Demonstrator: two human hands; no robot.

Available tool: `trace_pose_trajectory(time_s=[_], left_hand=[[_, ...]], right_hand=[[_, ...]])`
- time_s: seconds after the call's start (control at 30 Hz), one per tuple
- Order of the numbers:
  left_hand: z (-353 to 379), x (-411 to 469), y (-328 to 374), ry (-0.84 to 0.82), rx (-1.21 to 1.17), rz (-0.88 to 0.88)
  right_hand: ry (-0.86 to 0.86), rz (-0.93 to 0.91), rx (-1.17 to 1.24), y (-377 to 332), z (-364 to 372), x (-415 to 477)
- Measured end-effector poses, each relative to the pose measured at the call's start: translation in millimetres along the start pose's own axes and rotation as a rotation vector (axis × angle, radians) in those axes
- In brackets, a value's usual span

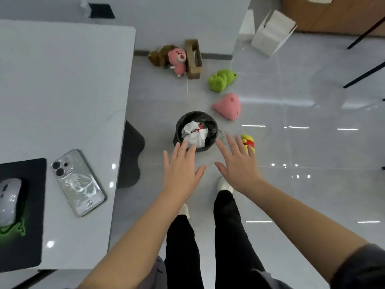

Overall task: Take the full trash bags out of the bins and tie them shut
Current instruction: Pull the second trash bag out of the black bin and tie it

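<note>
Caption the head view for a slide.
Both hands, left and right, reach open toward a floor bin whose black bag holds crumpled paper.

- Bright, even, cool white indoor light; no dim areas.
- Glossy floor (291, 142) to the right of the right hand (239, 163) shows streak-shaped ceiling-light reflections and small point glints.
- Desk (62, 90) left of the left hand (181, 170) carries a few small bright specular spots near its edge.
- Shadows soft and faint; a darker patch under the desk edge.
- Wide-angle distortion: desk edge and forearms bow and stretch toward the frame borders.
- Both hands slightly soft; far objects beyond them mildly blurred.
</note>
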State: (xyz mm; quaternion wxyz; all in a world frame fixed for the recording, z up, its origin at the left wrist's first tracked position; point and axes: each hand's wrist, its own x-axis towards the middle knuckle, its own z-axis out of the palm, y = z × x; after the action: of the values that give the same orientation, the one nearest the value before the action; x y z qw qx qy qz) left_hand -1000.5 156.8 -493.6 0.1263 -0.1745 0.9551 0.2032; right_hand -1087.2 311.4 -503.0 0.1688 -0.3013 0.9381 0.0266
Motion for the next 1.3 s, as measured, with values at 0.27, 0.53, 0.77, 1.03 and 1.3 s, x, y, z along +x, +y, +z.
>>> trace_pose_trajectory(time_s=[0.27,0.53,0.77,1.03,1.3], left_hand=[[75.0,86.6,13.7,-0.167,0.024,-0.293],[197.2,158.6,-4.3,-0.197,-0.035,-0.465],[319.0,201.6,-49.1,-0.136,-0.029,-0.469],[412.0,237.0,-108.4,0.035,-0.417,-0.722],[445.2,281.5,-157.5,0.214,-1.205,-1.028]], right_hand=[[-0.203,0.015,0.081,82.8,65.4,131.7],[-0.282,-0.102,-0.025,136.5,173.6,213.6],[-0.247,-0.151,0.013,148.1,295.0,252.9],[-0.181,0.124,0.539,140.6,399.2,293.5],[-0.284,0.393,1.137,148.3,433.5,345.4]])
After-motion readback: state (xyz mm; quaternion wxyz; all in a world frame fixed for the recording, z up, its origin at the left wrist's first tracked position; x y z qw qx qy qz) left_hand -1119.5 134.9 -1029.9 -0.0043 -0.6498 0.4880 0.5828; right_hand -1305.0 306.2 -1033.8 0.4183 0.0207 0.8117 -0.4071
